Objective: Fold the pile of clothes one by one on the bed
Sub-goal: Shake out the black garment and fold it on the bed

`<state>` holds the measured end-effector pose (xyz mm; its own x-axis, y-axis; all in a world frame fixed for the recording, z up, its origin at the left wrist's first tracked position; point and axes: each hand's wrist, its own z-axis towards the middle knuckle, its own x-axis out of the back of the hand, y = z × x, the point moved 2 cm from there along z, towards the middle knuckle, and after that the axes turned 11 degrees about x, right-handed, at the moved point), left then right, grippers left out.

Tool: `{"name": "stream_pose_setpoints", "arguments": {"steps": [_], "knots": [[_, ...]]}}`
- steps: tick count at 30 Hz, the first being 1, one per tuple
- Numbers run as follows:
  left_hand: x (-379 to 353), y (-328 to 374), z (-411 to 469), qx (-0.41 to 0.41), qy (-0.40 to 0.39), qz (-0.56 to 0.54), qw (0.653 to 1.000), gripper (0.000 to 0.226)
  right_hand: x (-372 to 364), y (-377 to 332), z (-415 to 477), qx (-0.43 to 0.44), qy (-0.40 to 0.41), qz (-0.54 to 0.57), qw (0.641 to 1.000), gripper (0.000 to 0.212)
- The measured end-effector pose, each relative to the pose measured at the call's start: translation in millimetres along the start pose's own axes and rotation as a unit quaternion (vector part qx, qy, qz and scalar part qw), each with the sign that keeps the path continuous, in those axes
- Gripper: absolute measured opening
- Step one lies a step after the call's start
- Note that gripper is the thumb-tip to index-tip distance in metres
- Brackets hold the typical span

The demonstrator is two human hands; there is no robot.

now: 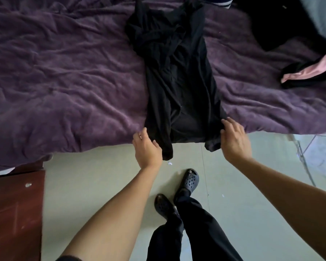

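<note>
Now the black garment (pixel 177 81) lies stretched on the bed (pixel 64 81), long axis running away from the person; left hand (pixel 147 149) and right hand (pixel 233 140) each pinch a near hem corner, fingers (pixel 226 123) curled into cloth.

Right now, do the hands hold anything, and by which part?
The black garment, at its near end: the left hand grips its left corner, the right hand its right corner.
</note>
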<state>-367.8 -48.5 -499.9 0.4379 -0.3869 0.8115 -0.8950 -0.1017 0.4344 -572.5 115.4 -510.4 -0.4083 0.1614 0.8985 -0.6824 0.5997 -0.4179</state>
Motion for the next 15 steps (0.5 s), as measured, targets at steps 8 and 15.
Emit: {"name": "stream_pose_setpoints", "arguments": {"steps": [8,15], "knots": [[-11.8,0.0,0.4,0.078,-0.060,-0.071,0.993,0.007,-17.1,-16.2,-12.9,-0.232,-0.003,0.101,0.967,0.035],[33.6,-20.5,-31.6,0.073,-0.077,-0.184,0.977,0.042,9.2,-21.2,-77.3,-0.290,0.086,0.265,0.916,0.025]]}}
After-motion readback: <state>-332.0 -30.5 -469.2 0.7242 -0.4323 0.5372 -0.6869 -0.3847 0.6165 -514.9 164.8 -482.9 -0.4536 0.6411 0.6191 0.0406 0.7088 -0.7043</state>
